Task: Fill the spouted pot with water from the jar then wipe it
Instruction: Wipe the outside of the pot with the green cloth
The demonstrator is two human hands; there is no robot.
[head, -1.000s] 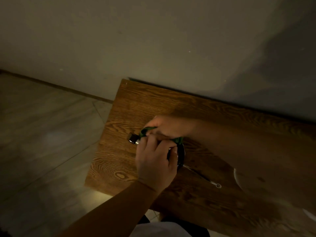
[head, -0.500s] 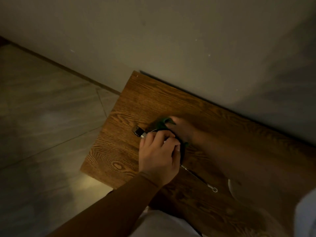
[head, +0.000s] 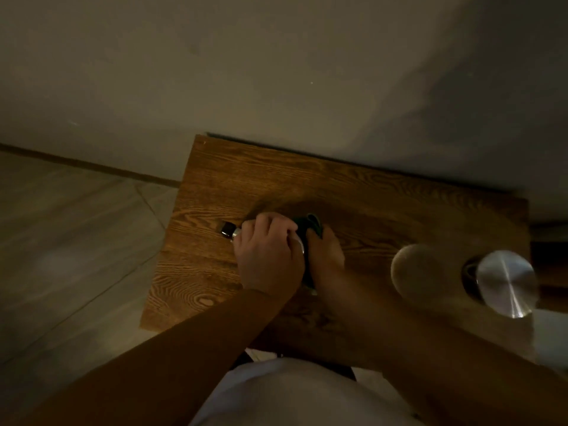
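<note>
Dimly, wood-grain table (head: 368,192) against plain wall (head: 276,72), tiled floor (head: 76,241).

A wood-grain bench (head: 215,192) stands against the wall above a pale tiled floor (head: 76,241). On it sit a spouted pot (head: 229,235), mostly hidden under two hands, a blurred pale round object (head: 415,272), and a jar with a brushed-metal lid (head: 504,282) near the right edge.

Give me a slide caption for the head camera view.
Left hand steadies the spouted pot while right hand wipes it with green cloth.
</note>
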